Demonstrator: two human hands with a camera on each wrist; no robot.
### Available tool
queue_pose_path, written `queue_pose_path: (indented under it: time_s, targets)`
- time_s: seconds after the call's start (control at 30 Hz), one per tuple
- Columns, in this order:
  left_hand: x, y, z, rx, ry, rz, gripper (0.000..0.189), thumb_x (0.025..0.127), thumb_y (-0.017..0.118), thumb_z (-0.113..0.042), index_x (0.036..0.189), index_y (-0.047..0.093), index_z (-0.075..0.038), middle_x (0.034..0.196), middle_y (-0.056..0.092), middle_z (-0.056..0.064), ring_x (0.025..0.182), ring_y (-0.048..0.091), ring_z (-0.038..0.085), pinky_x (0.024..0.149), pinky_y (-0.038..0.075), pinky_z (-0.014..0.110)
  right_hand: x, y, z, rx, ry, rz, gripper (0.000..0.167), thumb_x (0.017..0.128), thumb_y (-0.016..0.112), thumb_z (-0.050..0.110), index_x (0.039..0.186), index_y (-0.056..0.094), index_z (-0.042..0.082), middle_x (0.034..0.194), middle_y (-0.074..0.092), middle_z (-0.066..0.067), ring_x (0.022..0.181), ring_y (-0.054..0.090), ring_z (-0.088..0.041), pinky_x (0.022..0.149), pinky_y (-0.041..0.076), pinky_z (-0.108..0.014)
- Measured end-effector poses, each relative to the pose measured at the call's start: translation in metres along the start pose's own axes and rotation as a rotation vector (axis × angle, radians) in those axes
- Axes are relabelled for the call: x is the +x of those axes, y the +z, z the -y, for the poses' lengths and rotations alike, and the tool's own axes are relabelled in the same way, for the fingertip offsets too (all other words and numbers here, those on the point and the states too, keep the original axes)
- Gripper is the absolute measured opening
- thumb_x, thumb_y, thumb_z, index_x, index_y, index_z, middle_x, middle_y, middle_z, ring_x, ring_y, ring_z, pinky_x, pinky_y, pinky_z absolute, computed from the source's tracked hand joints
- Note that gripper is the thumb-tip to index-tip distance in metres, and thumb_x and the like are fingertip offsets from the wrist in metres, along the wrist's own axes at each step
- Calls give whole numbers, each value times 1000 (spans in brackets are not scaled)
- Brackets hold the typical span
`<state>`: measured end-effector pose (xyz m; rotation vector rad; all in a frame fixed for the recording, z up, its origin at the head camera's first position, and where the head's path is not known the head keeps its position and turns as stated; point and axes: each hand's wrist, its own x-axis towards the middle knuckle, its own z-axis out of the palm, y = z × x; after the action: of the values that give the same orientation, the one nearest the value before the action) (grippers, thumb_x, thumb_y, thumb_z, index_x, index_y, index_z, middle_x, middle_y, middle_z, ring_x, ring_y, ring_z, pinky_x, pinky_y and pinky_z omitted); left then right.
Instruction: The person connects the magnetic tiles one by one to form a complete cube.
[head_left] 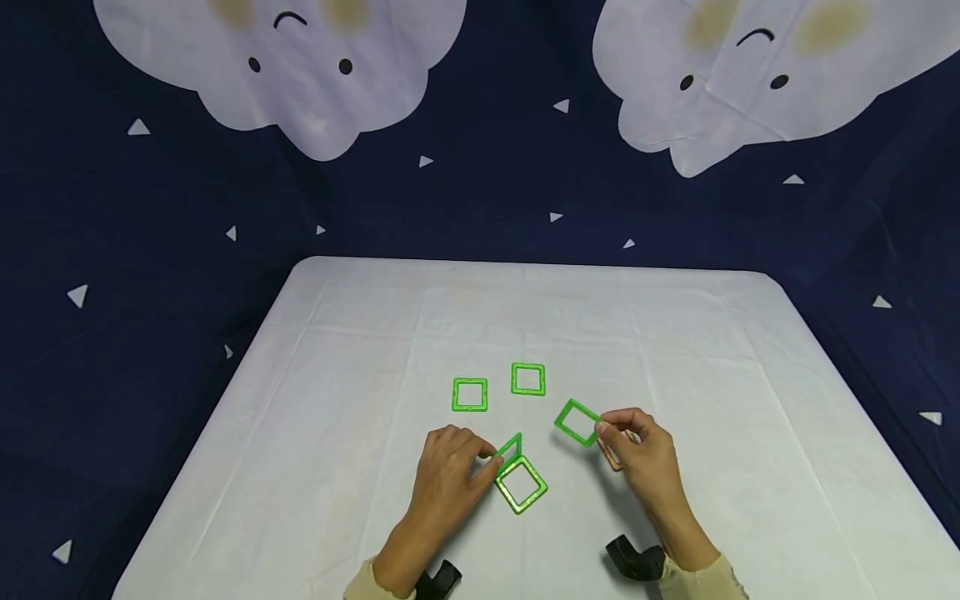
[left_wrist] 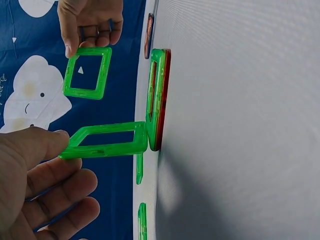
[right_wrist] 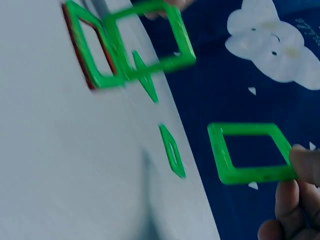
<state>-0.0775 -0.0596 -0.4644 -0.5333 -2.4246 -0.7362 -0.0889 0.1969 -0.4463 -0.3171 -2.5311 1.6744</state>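
Observation:
My left hand (head_left: 447,471) pinches a green square magnetic tile (left_wrist: 105,150) between thumb and finger. That tile stands up from the table, its far edge meeting a flat green square tile (head_left: 533,499). Beneath the flat one lies a red tile (left_wrist: 164,100), seen from the side in the left wrist view. Another green square tile (right_wrist: 257,175) is pinched at one edge by my right hand (head_left: 651,458), held above the table to the right. Below the right hand an orange tile (head_left: 616,467) lies on the cloth, partly hidden by the fingers.
Two more green square tiles lie flat farther back, one on the left (head_left: 469,408) and one on the right (head_left: 528,392). A white cloth (head_left: 337,375) covers the table. Behind it hangs a dark blue curtain (head_left: 487,200) with cloud prints.

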Motion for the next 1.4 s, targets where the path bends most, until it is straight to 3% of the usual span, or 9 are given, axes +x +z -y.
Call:
queue_pose_path:
  time_s: [0.13,0.23,0.43,0.53,0.67,0.97,1.4]
  targets:
    - [0,0,0,-8,4,-3,14,68,83,-23,72,70,-21,69,63,-11,72,56,9,77,45,30,-13,12,1,-37,-2,-100,17,84,72,25,93,70,11,88,58,1,86,49,-3,77,38,-23]
    - [-1,1,0,-15,8,-8,14,68,83,-22,72,70,-21,69,63,-11,71,56,9,76,45,30,-19,18,1,-56,-17,-145,13,82,73,23,91,70,13,87,60,0,84,48,-4,69,39,-21]
    - [-1,0,0,-7,10,-7,14,68,83,-22,72,70,-22,69,63,-12,73,57,9,76,45,29,-29,27,-1,-40,-80,-148,8,79,75,13,85,69,13,90,60,0,81,45,-7,64,44,-19]
    - [-1,0,0,-2,14,-6,14,67,83,-22,71,69,-22,68,63,-12,73,57,9,77,45,30,-31,31,-2,-76,-136,-166,11,76,76,7,79,68,14,87,61,3,84,47,-3,75,46,-24]
    - [-2,1,0,-1,21,-13,15,67,83,-21,70,69,-22,67,63,-12,73,57,9,77,46,30,-35,35,-4,-125,-137,-173,13,73,77,6,78,68,14,84,61,3,83,48,-2,81,46,-29]
    - [-2,1,0,-8,24,-18,16,66,84,-21,69,69,-21,67,63,-12,73,57,9,76,46,30,-41,45,-8,-176,-196,-197,16,69,79,5,76,68,15,76,57,-1,76,49,-15,72,32,-26]
    - [-3,1,-1,-12,22,-8,15,67,83,-21,70,69,-21,68,63,-11,73,57,9,76,46,30,-41,56,-13,-181,-299,-197,21,65,79,1,72,67,17,66,58,8,75,46,-8,73,29,-26]
